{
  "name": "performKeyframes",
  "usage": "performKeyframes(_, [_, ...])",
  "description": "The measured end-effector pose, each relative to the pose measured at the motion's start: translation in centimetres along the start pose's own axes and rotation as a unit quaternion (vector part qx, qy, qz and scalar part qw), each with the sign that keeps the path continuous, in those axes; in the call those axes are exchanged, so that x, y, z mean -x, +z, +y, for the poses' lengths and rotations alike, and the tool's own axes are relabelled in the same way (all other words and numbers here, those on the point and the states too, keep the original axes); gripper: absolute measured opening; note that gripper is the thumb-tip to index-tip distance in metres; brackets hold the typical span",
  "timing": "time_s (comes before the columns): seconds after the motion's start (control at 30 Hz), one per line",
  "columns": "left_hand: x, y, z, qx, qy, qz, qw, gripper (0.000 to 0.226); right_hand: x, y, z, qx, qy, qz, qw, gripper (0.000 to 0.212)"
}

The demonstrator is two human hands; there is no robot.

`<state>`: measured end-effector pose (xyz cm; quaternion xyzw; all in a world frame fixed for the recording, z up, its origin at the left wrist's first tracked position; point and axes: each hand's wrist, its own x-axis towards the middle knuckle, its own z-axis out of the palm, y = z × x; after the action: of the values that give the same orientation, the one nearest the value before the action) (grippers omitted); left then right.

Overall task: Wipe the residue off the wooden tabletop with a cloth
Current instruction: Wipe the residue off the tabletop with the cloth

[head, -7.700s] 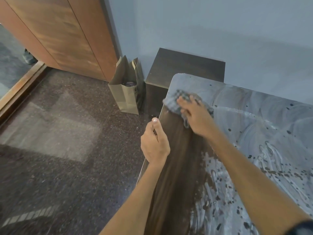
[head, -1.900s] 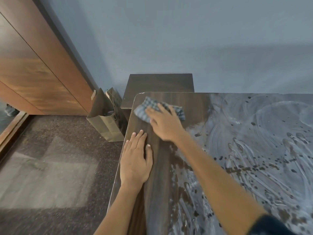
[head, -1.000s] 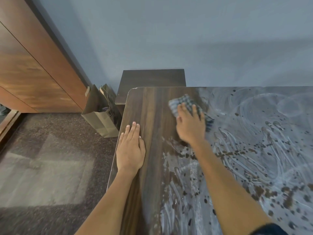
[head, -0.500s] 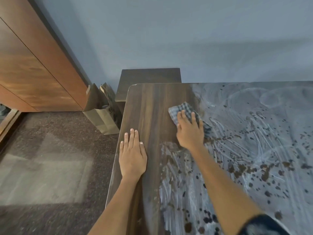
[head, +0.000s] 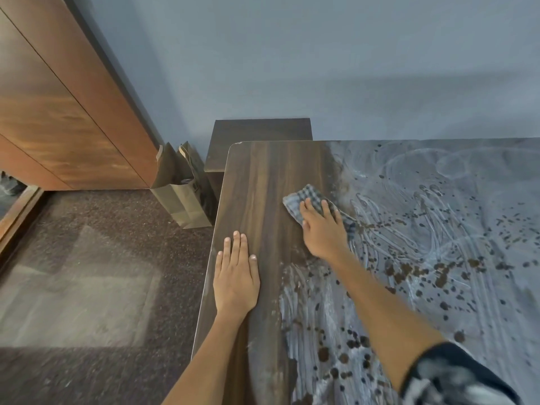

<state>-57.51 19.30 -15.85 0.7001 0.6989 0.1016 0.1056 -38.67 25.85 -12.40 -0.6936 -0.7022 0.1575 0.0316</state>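
1. The right hand (head: pixel 323 229) lies palm down on a checked cloth (head: pixel 309 197), its fingers straight and slightly spread, pressing the cloth flat against the wooden tabletop (head: pixel 263 185).
2. The right forearm reaches in from the lower right corner, stretched diagonally over the table; a dark patterned sleeve (head: pixel 455 375) covers the upper arm.
3. The cloth sits at the border between the bare dark wood on the left and the pale, smeared residue (head: pixel 438 229) on the right, with its far corner sticking out past the fingertips.
4. The left hand (head: pixel 236 276) rests flat on the bare strip near the table's left edge, fingers straight and close together, thumb alongside, holding nothing.
5. The residue covers most of the right part of the tabletop, streaked with swirls and dotted with dark brown specks.
6. A brown paper bag (head: pixel 181 197) stands on the floor beside a small dark cabinet (head: pixel 260 133) beyond the table's far left corner.
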Motion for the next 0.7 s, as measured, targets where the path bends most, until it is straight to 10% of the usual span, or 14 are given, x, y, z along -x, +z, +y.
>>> performKeyframes(0.27, [2.4,-0.1,-0.7,-0.005,0.024,0.000,1.000,0.067,6.9,2.7,-3.2,-0.022,-0.175,-0.023,0.984,0.047])
performKeyframes(0.57, [6.7,-0.1,-2.0,0.009,0.034,0.011,0.999,0.058,2.5,0.7,-2.1,0.010,-0.036,-0.018,0.999,0.048])
performKeyframes(0.7, [8.1,-0.3,-1.9,0.105,-0.030,0.066,0.992,0.061,1.5,3.1,-9.7,0.016,-0.131,-0.007,0.991,0.053])
